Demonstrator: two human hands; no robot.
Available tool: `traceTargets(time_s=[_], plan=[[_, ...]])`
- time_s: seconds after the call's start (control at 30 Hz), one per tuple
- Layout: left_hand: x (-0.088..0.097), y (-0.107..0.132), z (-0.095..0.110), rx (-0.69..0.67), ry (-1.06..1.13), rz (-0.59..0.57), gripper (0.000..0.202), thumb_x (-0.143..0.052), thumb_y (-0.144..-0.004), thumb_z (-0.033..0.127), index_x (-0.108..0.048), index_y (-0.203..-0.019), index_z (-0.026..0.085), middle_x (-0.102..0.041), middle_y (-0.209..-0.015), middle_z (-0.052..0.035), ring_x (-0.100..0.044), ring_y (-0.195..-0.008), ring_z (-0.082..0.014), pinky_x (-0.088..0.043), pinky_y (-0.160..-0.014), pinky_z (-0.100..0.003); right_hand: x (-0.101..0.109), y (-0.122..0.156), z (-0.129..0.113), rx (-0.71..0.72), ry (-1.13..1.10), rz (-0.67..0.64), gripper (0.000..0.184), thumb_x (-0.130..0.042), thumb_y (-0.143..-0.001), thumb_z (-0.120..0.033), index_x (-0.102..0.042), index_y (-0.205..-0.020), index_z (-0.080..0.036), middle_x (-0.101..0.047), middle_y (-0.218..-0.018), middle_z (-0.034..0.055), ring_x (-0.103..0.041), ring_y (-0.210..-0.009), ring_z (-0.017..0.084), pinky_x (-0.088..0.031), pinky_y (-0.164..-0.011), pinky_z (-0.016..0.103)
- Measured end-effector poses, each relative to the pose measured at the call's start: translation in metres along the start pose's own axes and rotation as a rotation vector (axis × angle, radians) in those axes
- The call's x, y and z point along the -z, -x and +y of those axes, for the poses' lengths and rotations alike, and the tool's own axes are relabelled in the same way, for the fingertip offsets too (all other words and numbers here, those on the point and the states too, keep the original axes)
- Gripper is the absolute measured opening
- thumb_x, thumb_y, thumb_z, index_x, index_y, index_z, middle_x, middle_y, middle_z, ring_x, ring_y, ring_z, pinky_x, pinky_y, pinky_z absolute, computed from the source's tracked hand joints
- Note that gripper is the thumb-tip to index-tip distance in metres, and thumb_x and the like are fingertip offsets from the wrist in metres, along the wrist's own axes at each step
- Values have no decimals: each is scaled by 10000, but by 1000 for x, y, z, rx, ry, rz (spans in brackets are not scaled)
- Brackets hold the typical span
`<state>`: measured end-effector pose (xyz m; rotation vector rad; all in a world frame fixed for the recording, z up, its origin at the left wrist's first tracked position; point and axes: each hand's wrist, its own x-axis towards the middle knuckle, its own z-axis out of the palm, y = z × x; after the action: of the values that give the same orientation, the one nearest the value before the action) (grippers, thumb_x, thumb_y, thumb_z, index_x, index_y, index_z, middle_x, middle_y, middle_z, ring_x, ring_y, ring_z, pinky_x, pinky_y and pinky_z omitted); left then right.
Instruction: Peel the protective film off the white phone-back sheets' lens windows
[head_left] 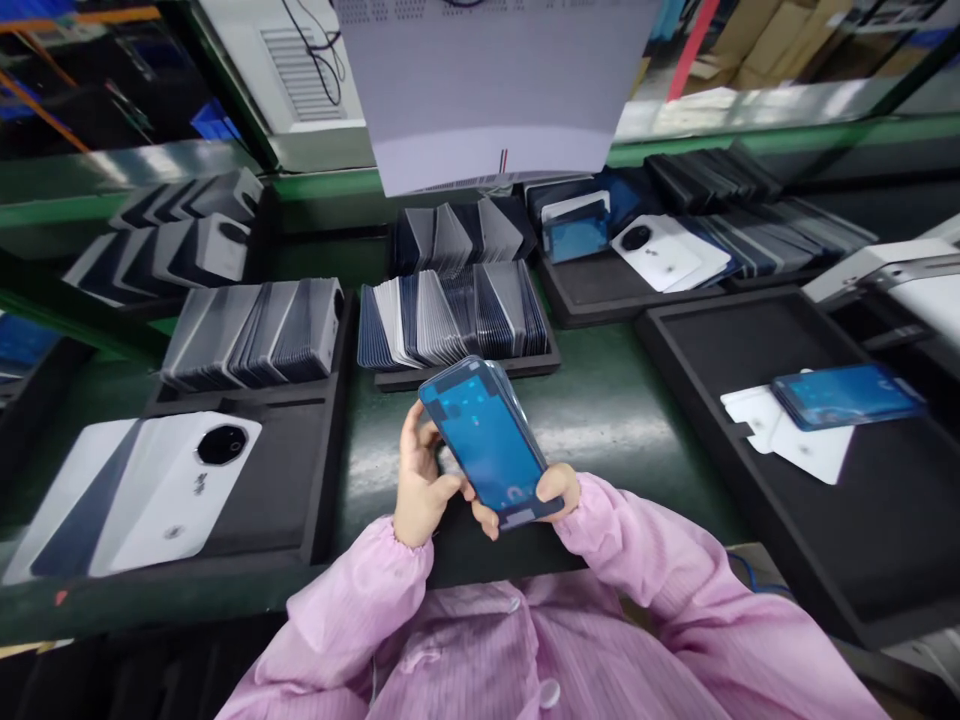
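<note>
Left hand [421,480] and right hand [551,492] both gripping a blue-filmed phone panel [487,440], hovering over bare green bench [600,400], black trays [862,520] crowding either side

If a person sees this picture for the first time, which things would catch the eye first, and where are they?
First comes the blue-filmed phone panel at the centre, held between the left hand and the right hand, above pink sleeves. Next, the white phone back covers lying in the black tray at the left. Behind the hands, rows of upright panels stand in a middle tray.
</note>
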<state>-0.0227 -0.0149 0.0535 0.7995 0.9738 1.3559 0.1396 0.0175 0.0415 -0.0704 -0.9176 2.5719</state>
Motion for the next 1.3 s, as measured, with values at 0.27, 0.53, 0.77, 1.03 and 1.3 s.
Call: traceTargets(time_s=[0.27, 0.53, 0.77, 1.03, 1.3], plan=[[-3, 9, -14, 434, 243, -162, 267, -694, -715, 399, -655, -710, 135, -460, -318, 45, -550, -312, -168, -481, -375, -275, -8, 4, -17, -152, 296, 236, 399, -672, -636, -353, -605, -980, -163, -672, -897, 61, -636, -837, 223, -509, -780, 378], [-6, -7, 1, 335, 213, 146, 482, -763, -649, 200, -664, -1119, 153, -762, -936, -65, -710, -900, -268, -539, -869, -421, -5, 1, -8, 31, 1062, 848, 456, -809, -631, -460, -492, -841, -209, -565, -740, -30, -522, -638, 127, -424, -597, 257], [0, -6, 8, 270, 165, -19, 585, -810, -599, 216, -638, -1155, 161, -756, -984, -86, -705, -937, -282, -532, -888, -428, -4, 1, -4, 161, 1135, 864, 385, -701, -778, -460, -517, -1008, -212, -575, -945, 33, -557, -864, 197, -453, -791, 334], [4, -2, -1, 398, 260, 22, 667, -715, -561, 144, -595, -1215, 180, -764, -953, -81, -716, -907, -323, -545, -869, -506, -5, 0, 5, 311, 1109, 895, 423, -629, -850, -416, -489, -1200, -225, -506, -1190, 85, -491, -1144, 249, -384, -1022, 396], [14, -3, -4, 391, 323, 49, 709, -697, -559, 171, -563, -1255, 188, -763, -936, -78, -708, -932, -359, -536, -868, -577, 0, 7, -22, 450, 512, 1027, 301, -672, -797, -477, -520, -929, -254, -620, -825, -18, -561, -726, 156, -483, -716, 314]])
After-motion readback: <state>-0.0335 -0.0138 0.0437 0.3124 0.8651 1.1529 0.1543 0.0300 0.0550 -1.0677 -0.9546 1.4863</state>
